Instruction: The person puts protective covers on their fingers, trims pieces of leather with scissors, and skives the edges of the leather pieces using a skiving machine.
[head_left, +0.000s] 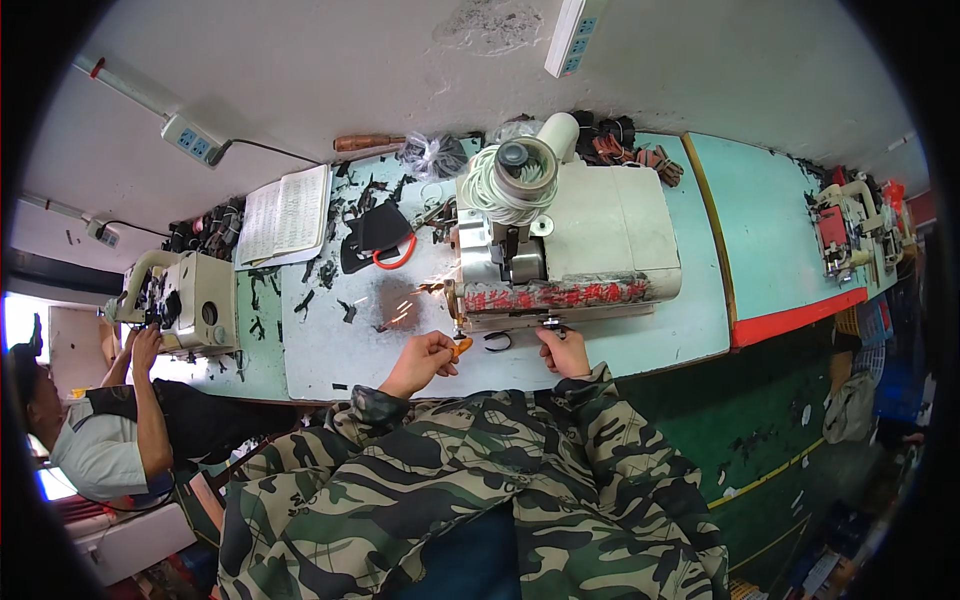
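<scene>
A cream bench machine (610, 230), like a leather skiving machine, stands before me on a pale table (330, 345). My left hand (420, 365) is closed at the machine's front left corner, a small orange piece (462, 347) pinched at its fingertips; I cannot make out its kind. My right hand (565, 353) is closed round a small dark knob (553, 325) low on the machine's front. Bright sparks (402, 310) streak left from the machine's working end. Between my hands lies a thin black strip (497, 342).
Black scraps (348, 310) litter the table around red-handled scissors (398, 252), dark flat pieces (383, 228) and an open notebook (287, 215). At left a person (120, 420) works at another machine (185, 300). A third machine (850, 230) stands at right.
</scene>
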